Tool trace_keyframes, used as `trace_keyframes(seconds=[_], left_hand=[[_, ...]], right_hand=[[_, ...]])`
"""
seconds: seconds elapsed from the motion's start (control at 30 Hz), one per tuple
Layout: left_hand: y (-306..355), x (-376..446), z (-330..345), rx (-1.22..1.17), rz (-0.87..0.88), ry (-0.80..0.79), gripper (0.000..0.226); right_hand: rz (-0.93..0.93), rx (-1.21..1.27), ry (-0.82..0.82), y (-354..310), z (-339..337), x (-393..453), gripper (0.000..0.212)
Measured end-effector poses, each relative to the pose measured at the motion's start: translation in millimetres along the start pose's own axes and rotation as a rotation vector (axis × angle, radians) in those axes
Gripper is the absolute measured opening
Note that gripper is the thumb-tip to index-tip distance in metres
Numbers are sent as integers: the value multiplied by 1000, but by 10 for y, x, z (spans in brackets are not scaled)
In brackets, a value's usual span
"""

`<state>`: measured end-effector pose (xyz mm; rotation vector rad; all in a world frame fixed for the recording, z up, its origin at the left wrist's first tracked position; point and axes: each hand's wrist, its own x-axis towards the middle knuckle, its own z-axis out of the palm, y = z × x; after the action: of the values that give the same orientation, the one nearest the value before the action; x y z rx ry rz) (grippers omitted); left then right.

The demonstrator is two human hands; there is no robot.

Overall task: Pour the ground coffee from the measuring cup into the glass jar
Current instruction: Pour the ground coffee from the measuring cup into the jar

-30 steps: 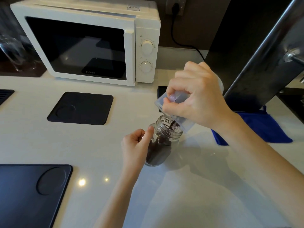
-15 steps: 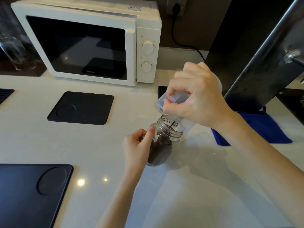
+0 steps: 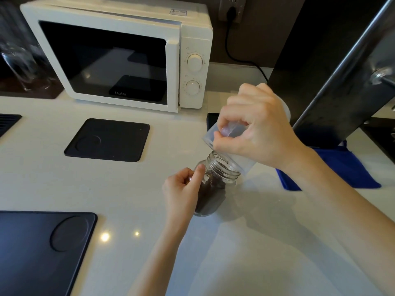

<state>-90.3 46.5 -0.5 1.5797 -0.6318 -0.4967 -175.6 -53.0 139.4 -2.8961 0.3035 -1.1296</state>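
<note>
A small glass jar (image 3: 215,189) with a threaded neck stands on the white counter, tilted slightly, with dark ground coffee filling its lower part. My left hand (image 3: 183,189) grips the jar from the left side. My right hand (image 3: 256,127) holds a clear plastic measuring cup (image 3: 215,137) tipped steeply over, its rim resting right above the jar's mouth. The cup looks see-through with no coffee visible in it. Much of the cup is hidden under my fingers.
A white microwave (image 3: 119,58) stands at the back. A black square mat (image 3: 109,139) lies behind the jar on the left, a larger black tray (image 3: 40,251) at the near left. A blue cloth (image 3: 339,167) and a dark metal appliance (image 3: 333,67) are on the right.
The dark stream of coffee falling from the cup into the jar has thinned and stopped. The coffee level in the jar has risen a little. Both hands have stayed nearly in place.
</note>
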Motion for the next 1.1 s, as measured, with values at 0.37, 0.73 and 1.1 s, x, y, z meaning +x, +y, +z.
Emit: trace_keyframes(seconds=[0.37, 0.73, 1.1], left_hand=[[8, -8, -12, 2, 10, -9, 48], [-48, 6, -134, -28, 12, -32, 51], [-224, 45, -281, -167, -40, 21, 39]], right_hand=[[32, -3, -3, 1, -29, -13, 20], [724, 613, 126, 358, -77, -328, 17], [1445, 793, 364, 470, 332, -1249, 49]])
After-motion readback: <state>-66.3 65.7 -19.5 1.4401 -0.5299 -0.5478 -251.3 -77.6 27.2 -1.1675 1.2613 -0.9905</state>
